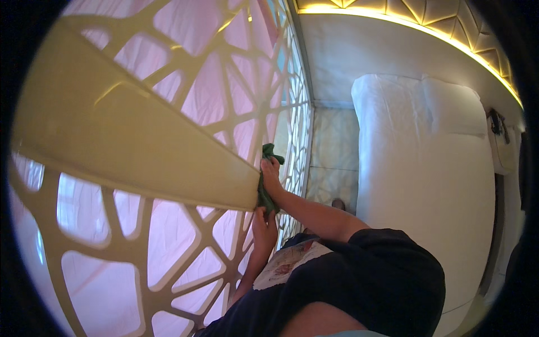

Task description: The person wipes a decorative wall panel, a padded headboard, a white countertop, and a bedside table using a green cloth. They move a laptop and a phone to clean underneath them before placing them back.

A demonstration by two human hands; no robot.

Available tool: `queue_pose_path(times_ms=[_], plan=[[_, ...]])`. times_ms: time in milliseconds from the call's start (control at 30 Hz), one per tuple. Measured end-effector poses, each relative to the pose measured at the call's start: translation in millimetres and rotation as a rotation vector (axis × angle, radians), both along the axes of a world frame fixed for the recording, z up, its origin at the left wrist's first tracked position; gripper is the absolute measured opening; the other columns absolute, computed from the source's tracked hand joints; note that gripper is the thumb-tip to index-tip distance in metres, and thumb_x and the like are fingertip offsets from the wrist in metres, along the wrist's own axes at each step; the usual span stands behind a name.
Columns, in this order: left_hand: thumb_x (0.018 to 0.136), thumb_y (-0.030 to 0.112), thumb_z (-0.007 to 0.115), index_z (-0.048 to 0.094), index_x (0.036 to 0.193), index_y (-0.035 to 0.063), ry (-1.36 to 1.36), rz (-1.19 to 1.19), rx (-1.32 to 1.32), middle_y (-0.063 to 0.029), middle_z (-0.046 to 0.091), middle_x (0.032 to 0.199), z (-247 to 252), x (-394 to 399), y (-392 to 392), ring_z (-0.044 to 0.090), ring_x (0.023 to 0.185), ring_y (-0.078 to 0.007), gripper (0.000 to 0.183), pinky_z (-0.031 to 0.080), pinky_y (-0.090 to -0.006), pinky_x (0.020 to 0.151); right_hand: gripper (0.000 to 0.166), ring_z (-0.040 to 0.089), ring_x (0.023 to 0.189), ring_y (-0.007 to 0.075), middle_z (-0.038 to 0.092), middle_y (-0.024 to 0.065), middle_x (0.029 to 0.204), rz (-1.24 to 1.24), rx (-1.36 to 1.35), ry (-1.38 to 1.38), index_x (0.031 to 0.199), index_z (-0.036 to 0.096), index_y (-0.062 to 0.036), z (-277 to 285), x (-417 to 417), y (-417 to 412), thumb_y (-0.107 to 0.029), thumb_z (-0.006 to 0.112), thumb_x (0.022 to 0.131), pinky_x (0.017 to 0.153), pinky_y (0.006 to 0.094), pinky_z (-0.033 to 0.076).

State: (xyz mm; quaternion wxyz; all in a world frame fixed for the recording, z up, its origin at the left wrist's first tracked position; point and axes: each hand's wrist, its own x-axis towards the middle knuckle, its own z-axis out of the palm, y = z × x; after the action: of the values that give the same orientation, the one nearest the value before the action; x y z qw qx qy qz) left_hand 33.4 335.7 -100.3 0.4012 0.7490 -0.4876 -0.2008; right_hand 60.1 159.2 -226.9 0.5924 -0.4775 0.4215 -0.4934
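Observation:
A green cloth [265,198] lies along the narrow end of a smooth cream panel [147,126], which stands out from a cream openwork lattice screen [229,265]. My right hand [273,177] grips the upper part of the cloth, and a bunched piece of it sticks out beyond the fingers. Just below, my left hand [264,219] holds the lower end of the cloth between thumb and fingers, close to the panel's lower corner. The cloth's middle stretches between both hands, against the panel's edge. Parts of the fingers are hidden by the cloth.
Pink fabric [202,88] hangs behind the lattice. To the right, a bed with a white sheet [421,177] and pillow [454,105] stands beyond a strip of tiled floor [332,147]. A bedside unit [501,156] holds dark items. A lit strip [404,21] edges the padded wall.

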Motion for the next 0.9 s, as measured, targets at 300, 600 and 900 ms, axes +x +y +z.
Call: queue_pose_path(times_ms=[300, 600, 900], plan=[[0.092, 0.013, 0.066, 0.052, 0.098, 0.0021, 0.096, -0.197, 0.267, -0.0168, 0.053, 0.082, -32.3, -25.5, -93.3, 0.054, 0.073, -0.0257, 0.019, 0.044, -0.0381, 0.067, 0.041, 0.054, 0.112, 0.0434, 0.060, 0.0251, 0.115, 0.431, -0.479, 0.238, 0.129, 0.057, -0.0008, -30.4, -60.8, -49.5, -0.030, 0.050, 0.101, 0.099, 0.0495, 0.041], [0.096, 0.012, 0.062, 0.053, 0.106, -0.0004, 0.012, -0.039, 0.135, -0.0189, 0.059, 0.086, 15.2, -72.2, -248.9, 0.059, 0.075, -0.0295, 0.018, 0.046, -0.0394, 0.069, 0.043, 0.057, 0.059, 0.0209, 0.060, 0.0054, 0.071, 0.144, 0.865, -0.659, 0.091, 0.059, -0.0124, 22.2, -123.4, -208.1, -0.051, 0.044, 0.103, 0.055, 0.0348, 0.046], [0.096, 0.009, 0.062, 0.054, 0.102, 0.0000, 0.016, 0.079, 0.115, -0.0141, 0.059, 0.082, -4.5, -39.3, -308.1, 0.059, 0.071, -0.0211, 0.014, 0.046, -0.0331, 0.066, 0.060, 0.029, 0.142, 0.0426, 0.037, 0.0254, 0.152, 0.175, 0.133, -0.125, 0.148, 0.036, 0.0006, -12.0, -41.7, -257.2, -0.028, 0.044, 0.096, 0.120, 0.0475, 0.018]])
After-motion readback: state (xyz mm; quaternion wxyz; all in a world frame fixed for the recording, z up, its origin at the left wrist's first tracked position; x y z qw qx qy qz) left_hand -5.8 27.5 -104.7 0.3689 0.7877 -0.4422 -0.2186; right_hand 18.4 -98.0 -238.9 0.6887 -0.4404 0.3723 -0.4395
